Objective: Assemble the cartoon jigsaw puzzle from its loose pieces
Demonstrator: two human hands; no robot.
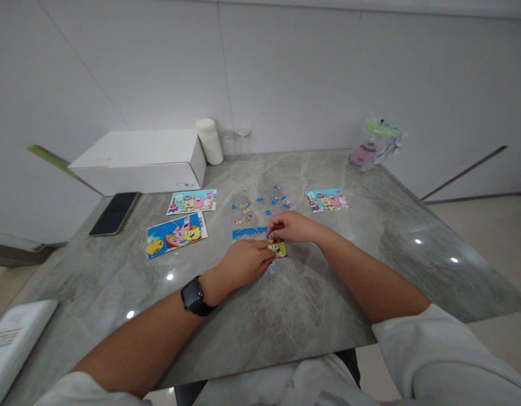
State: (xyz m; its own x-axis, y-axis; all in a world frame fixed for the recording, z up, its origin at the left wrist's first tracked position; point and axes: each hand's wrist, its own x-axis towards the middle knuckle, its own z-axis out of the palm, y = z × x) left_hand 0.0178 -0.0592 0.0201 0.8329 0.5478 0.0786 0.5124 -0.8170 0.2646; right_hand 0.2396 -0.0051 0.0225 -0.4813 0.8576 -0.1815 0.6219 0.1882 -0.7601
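A partly assembled jigsaw puzzle (250, 232) lies on the table in front of me, blue along its top and yellow at its lower right corner. My left hand (246, 260) rests over its lower left part, fingers stretched out and touching the yellow corner, covering much of the picture. At the upper right edge my right hand (293, 226) is closed in a pinch on a small puzzle piece, mostly hidden by the fingers. Just beyond lie several loose blue pieces (268, 212) and a cluster of yellow pieces (246, 206).
Cartoon picture cards lie left (176, 235), farther back (191, 202) and right (328, 200). A phone (115, 213) lies before a white box (137, 169). A white bottle (210, 142) and two clear jars (236, 145) stand behind; a plastic-wrapped cup (372, 145) stands back right.
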